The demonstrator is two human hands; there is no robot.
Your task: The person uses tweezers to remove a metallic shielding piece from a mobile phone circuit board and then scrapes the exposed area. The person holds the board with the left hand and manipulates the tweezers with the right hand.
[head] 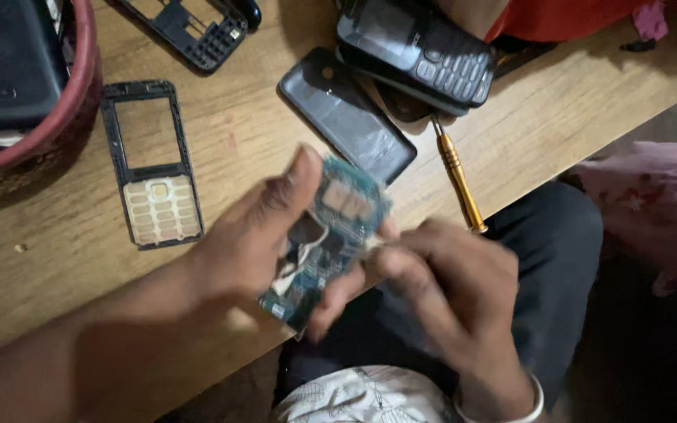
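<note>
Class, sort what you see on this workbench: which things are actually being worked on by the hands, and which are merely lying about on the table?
In hand:
- circuit board, gripped by the left hand
- right hand, fingertips at the board's edge

Lying about:
- keypad front frame
- dark back cover
- keypad phone
- gold-handled screwdriver
- black inner frame
- red basket

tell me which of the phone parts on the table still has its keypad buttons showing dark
The assembled phone at the top, with dark grey keys. The empty front frame at left has pale keys; the back cover has none.
</note>
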